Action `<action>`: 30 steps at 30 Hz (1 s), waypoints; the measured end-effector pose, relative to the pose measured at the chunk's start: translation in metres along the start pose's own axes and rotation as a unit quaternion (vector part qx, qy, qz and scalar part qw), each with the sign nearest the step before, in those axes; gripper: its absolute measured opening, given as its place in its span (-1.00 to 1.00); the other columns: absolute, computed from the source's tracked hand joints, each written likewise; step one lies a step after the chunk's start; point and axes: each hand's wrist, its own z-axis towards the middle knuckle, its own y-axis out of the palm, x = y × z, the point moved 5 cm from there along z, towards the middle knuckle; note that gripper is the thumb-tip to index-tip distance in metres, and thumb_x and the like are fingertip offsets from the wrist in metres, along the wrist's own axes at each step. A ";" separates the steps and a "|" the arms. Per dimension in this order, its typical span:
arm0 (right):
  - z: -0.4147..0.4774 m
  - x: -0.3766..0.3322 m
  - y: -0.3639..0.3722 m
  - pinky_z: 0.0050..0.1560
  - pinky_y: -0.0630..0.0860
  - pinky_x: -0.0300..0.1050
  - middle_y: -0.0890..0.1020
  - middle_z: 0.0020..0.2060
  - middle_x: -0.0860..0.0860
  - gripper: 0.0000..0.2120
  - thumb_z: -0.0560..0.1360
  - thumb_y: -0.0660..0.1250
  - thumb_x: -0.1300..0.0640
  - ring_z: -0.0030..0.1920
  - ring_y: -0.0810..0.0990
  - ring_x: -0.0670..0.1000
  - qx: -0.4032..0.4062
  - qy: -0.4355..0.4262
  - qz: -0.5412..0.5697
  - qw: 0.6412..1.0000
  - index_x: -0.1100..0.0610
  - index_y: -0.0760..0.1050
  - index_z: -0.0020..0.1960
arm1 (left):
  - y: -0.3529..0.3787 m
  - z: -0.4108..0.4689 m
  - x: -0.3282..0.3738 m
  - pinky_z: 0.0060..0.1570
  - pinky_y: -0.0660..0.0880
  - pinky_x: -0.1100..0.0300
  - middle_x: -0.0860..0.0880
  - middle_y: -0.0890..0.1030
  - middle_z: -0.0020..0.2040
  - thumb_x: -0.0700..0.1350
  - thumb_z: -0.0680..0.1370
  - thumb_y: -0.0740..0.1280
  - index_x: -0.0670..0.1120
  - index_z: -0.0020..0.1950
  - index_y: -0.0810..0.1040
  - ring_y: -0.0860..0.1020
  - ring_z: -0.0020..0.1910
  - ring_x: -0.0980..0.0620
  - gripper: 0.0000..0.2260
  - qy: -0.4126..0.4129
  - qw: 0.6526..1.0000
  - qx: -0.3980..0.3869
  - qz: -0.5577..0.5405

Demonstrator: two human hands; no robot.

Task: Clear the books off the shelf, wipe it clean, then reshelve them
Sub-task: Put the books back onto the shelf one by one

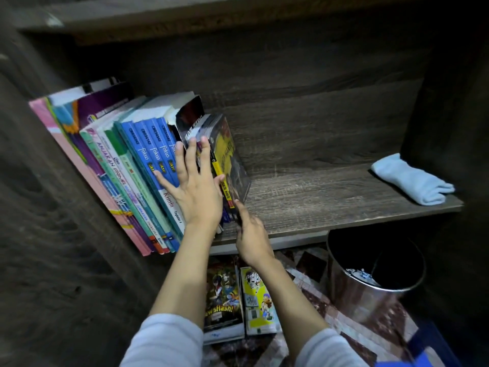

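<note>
Books (137, 165) fill the left end of the shelf, and the left hand (197, 186) lies flat on their spines, fingers straight and spread wide. Its palm covers the lower part of the blue Fokus volumes (156, 152), and its fingertips reach across onto the darker comics next to them. The right hand (251, 234) is just below and to the right, with the index finger pointing up along the bottom corner of the yellow-spined comic (221, 168) near the end of the row. It's blurred, so I can't tell whether it grips that comic or only touches it. Both forearms come up out of pale grey sleeves (169, 343).

The whole row leans to the left, with a pink book (79, 168) outermost against the side wall. To the right of the row the dark wooden shelf board (317, 202) is bare as far as a folded light blue cloth (410, 181) at the far right end. Down on the patterned floor, two comic books (223, 295) lie side by side under the arms, and a shiny metal waste bin (370, 274) stands near them.
</note>
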 end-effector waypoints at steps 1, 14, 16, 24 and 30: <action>0.001 0.001 0.000 0.26 0.33 -0.05 0.42 0.31 0.20 -0.28 0.52 0.14 0.36 0.31 0.36 0.17 -0.007 0.006 0.005 1.000 -0.05 -0.04 0.55 | 0.000 0.000 0.000 0.35 -0.20 -0.34 0.03 0.10 0.54 0.01 0.49 0.37 0.06 0.55 0.03 -0.15 0.51 0.05 -0.27 0.000 1.000 0.002 0.002; 0.034 0.008 -0.020 0.19 0.31 -0.28 0.43 0.34 0.11 -0.56 0.60 0.12 0.30 0.33 0.41 0.07 -0.026 0.093 0.309 0.946 0.13 0.25 0.47 | 0.000 0.001 -0.001 0.33 -0.03 -0.39 -0.02 0.20 0.52 -0.02 0.43 0.43 -0.04 0.54 0.08 -0.08 0.47 0.09 -0.22 0.012 0.998 0.051 0.017; 0.045 0.015 -0.019 0.20 0.28 -0.33 0.40 0.37 0.10 -0.59 0.62 0.11 0.27 0.35 0.40 0.05 0.013 0.138 0.423 0.895 0.21 0.24 0.47 | 0.000 0.001 -0.002 0.30 0.04 -0.39 -0.03 0.18 0.52 0.03 0.40 0.45 -0.06 0.54 0.08 -0.03 0.47 0.08 -0.17 0.018 0.996 0.067 0.047; 0.078 0.015 0.010 0.47 0.17 -0.03 0.23 0.48 0.10 -0.49 0.64 0.11 0.05 0.46 0.24 0.06 -0.034 0.180 0.475 0.861 0.13 0.07 0.53 | -0.003 0.003 0.002 0.27 0.11 -0.41 -0.01 0.31 0.46 -0.05 0.34 0.50 -0.07 0.48 0.25 0.04 0.43 0.07 -0.23 0.013 0.995 0.093 0.033; 0.085 0.010 0.012 0.49 0.10 -0.01 0.20 0.50 0.04 -0.52 0.65 0.07 -0.02 0.48 0.18 0.02 -0.060 0.144 0.439 0.885 0.03 0.11 0.53 | -0.004 0.004 0.006 0.30 0.09 -0.34 0.01 0.37 0.42 -0.07 0.31 0.52 -0.06 0.42 0.34 0.08 0.42 0.00 -0.29 0.019 0.994 0.107 0.008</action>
